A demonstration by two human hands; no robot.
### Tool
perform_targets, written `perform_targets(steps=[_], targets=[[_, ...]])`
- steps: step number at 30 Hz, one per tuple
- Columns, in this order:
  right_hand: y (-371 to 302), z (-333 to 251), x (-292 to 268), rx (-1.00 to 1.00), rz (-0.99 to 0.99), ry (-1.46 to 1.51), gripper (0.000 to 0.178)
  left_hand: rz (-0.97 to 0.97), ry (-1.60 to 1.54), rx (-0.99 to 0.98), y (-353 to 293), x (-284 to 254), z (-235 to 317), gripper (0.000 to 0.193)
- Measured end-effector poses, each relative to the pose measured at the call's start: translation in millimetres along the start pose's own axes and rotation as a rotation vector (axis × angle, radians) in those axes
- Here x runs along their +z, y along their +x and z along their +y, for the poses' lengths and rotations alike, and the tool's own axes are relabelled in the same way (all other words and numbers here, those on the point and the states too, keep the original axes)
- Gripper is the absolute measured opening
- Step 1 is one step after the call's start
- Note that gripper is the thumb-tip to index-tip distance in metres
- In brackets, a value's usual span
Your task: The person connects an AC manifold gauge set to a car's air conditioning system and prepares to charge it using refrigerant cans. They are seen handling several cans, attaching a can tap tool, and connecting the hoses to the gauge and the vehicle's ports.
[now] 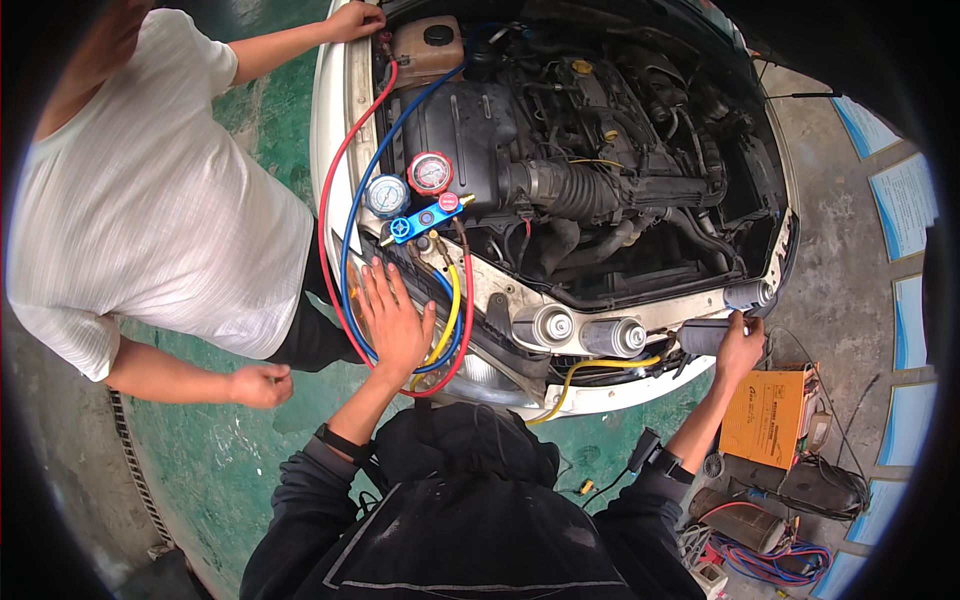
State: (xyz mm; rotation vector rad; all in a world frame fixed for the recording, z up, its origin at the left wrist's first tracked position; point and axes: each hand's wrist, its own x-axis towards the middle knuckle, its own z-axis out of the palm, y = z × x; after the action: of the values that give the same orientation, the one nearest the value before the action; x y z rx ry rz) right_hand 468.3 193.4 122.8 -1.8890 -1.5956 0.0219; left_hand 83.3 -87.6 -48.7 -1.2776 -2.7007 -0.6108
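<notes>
My left hand (397, 325) lies flat with its fingers apart over the headlight, beside looped red, blue and yellow hoses, and holds nothing. Just beyond its fingertips rests a blue manifold gauge set (420, 225) with a red-rimmed gauge (430, 173) and a blue gauge (387, 196). At the car's front right corner, my right hand (741, 347) grips the end of a dark can (702, 337) that lies sideways. Two more cans (545, 326) (614, 338) sit on the front panel left of it, and another can (748, 294) is just beyond.
The open engine bay (600, 170) fills the far middle. To the left stands a co-worker in a white shirt (180, 210), one hand (355, 20) at the fender by the red hose's end. An orange box (765, 418), cylinders (740, 520) and coiled hoses (775, 562) lie on the floor at right.
</notes>
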Motion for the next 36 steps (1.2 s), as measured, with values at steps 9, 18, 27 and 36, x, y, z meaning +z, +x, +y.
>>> perform_targets(steps=[9, 18, 27, 36], targets=[[-1, -1, -1, 0.002, 0.0, -0.018, 0.043, 0.006, 0.0, 0.007, 0, -1, 0, 0.085], [0, -1, 1, -0.007, 0.01, -0.003, 0.043, 0.01, 0.0, 0.009, 0, -1, 0, 0.086], [-4, 9, 14, -0.107, 0.209, 0.133, 0.04, 0.0, 0.001, 0.002, 0, -1, -1, 0.086], [-32, 3, 52, -0.15, 0.483, 0.216, 0.06, -0.011, 0.001, -0.011, 0, -2, -1, 0.087]])
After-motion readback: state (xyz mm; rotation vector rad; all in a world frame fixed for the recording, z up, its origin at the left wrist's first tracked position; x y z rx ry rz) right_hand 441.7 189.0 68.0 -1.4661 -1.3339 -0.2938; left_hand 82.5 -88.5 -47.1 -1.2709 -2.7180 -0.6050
